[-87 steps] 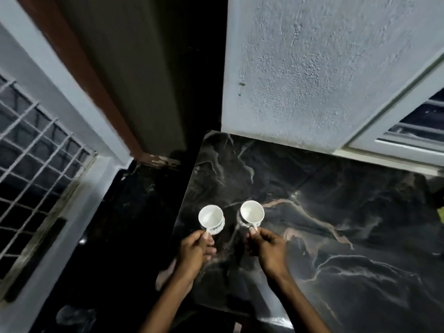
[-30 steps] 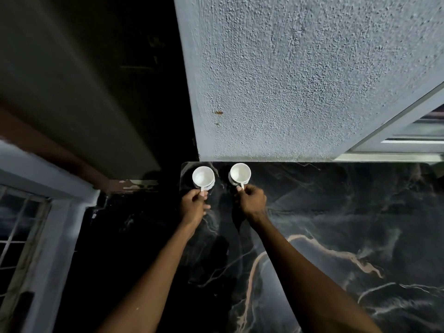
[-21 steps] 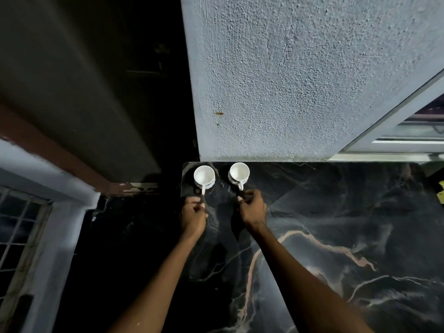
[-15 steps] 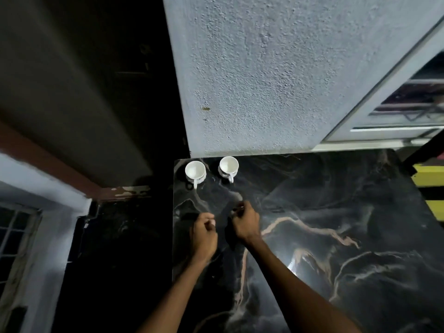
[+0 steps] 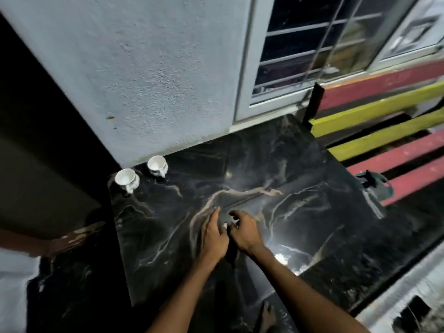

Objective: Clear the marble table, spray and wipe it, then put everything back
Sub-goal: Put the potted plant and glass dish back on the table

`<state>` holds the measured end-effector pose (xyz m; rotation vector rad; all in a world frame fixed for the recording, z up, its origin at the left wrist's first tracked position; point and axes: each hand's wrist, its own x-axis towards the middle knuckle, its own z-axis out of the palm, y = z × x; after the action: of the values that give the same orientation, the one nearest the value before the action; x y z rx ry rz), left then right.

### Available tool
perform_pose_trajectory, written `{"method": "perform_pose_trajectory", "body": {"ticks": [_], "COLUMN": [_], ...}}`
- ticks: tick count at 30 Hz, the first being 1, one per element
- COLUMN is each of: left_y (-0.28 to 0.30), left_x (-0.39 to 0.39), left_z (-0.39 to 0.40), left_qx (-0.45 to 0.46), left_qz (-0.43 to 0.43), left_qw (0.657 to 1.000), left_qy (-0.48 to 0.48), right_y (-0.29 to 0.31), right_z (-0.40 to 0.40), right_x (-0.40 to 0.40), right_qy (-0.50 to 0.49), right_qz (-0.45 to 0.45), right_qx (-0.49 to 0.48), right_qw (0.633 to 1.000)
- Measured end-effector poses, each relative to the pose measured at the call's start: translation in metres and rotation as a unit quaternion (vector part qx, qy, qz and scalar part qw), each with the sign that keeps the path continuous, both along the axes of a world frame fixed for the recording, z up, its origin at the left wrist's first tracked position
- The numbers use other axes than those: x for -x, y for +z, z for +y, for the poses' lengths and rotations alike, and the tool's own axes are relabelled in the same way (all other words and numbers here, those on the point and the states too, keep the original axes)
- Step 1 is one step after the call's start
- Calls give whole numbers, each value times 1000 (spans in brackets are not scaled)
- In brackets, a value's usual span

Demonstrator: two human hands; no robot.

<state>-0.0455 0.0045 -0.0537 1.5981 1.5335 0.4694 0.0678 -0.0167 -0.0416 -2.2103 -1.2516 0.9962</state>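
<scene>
Two small white ceramic cups [image 5: 125, 177] [image 5: 156, 163] stand at the black veined marble table's [image 5: 300, 179] far left corner; the left hand [image 5: 212, 236] and right hand [image 5: 245, 233] hover mid-table, fingers relaxed, holding nothing.

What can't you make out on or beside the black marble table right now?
Head view only:
- Green object on the red and yellow slatted bench: dark and partly hidden behind the black marble table corner; can't identify it.
- Two white cups: too small to read any pattern.
- Left hand and right hand: blurred, contact with the table unclear.
- Floor: too dark.
</scene>
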Motion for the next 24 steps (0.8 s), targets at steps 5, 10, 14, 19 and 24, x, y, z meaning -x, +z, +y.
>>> {"method": "perform_pose_trajectory", "body": {"ticks": [5, 10, 14, 19, 24], "left_y": [3, 5, 10, 20, 12], "left_x": [-80, -203, -303, -396, -471], "left_z": [-30, -72, -104, -116, -83], "left_qx": [1, 7, 36, 45, 39], "left_qz": [-6, -12, -43, -38, -13], "left_qw": [998, 995, 990, 982, 984], "left_qy": [-59, -97, -130, -182, -171], "right_y": [18, 22, 24, 17, -7], "right_z": [-34, -82, -115, -133, -106], "right_x": [-85, -205, -302, -396, -475], "right_qy": [-25, -30, -57, -90, -90], "right_qz": [-1, -10, -19, -33, -27], "right_qx": [-25, -31, -30, -7, -3], "right_qw": [999, 999, 998, 995, 996]}}
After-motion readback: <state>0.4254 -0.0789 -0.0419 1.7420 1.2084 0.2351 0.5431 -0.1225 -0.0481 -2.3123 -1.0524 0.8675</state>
